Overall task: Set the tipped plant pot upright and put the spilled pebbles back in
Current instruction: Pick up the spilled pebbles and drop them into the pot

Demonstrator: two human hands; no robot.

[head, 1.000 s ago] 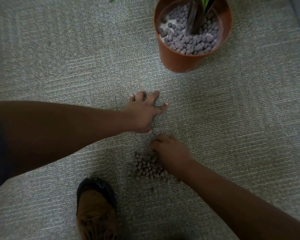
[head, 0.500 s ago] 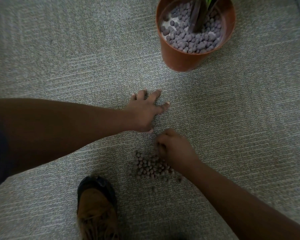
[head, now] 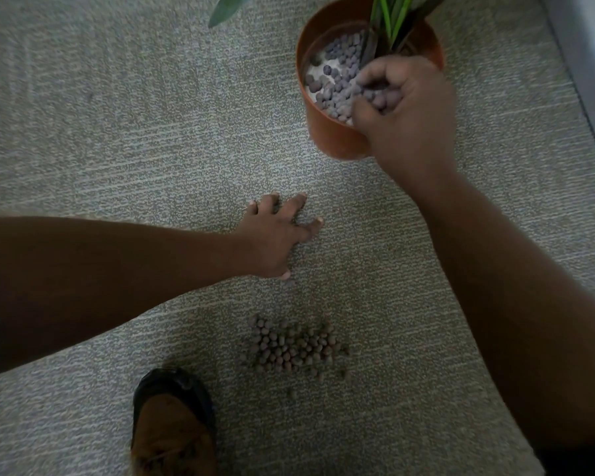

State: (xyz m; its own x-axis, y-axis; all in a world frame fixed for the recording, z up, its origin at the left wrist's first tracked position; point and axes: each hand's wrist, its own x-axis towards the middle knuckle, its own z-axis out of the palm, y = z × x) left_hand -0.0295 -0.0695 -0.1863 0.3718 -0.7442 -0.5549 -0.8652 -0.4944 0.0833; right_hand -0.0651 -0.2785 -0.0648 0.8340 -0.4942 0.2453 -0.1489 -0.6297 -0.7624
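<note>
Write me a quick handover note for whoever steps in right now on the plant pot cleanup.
Right hand: over the pot, curled round a handful of pebbles.
Left hand: flat on the carpet, holding nothing.
Done: pot stands upright, partly refilled.
Left: drop this handful in, then gather the spilled pile near the shoe, plus a few strays beside it.

The grey-green carpet (head: 117,132) carries everything. On it my orange pot (head: 337,139) stands upright, far right. The spilled pebbles (head: 294,347) lie near me, my left hand (head: 275,235) flat just beyond, my brown shoe (head: 172,427) nearest.
</note>
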